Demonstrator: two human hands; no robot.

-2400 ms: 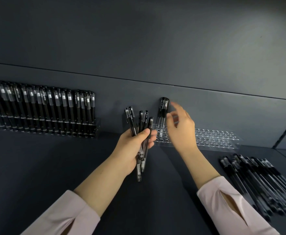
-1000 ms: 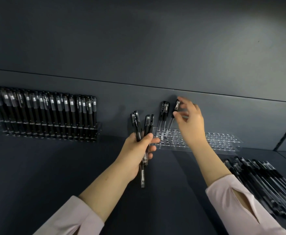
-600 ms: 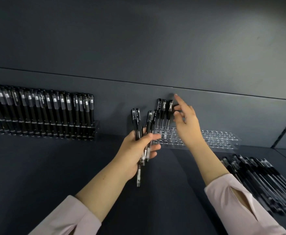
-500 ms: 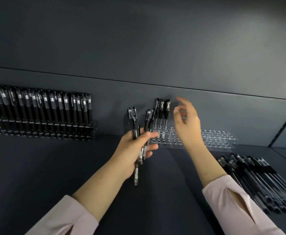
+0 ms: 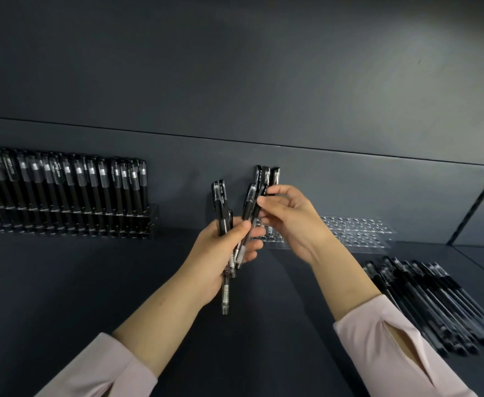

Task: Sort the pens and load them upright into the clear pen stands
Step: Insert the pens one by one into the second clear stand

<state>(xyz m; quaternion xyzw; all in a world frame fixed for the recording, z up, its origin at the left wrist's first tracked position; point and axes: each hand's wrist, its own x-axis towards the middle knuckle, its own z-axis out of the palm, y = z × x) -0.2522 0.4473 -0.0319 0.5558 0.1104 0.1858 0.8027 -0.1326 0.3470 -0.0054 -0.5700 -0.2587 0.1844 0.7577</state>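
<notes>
My left hand (image 5: 220, 247) grips a bunch of several black pens (image 5: 223, 213), caps up, over the dark table. My right hand (image 5: 288, 222) pinches the cap end of one pen in that bunch (image 5: 259, 202) between thumb and fingers. Behind the hands stands a clear pen stand (image 5: 358, 233) with rows of round holes; three black pens (image 5: 267, 176) stand upright at its left end, and the holes to the right of them hold nothing. My right hand covers the stand's left part.
A second clear stand (image 5: 63, 222) at the left is packed with several upright black pens. A heap of loose black pens (image 5: 435, 302) lies on the table at the right. A dark wall (image 5: 292, 81) rises directly behind the stands.
My right hand let go of the third pen it stood in the stand and came back left and down to the bunch, where it now pinches a pen. My left hand stayed in place.
</notes>
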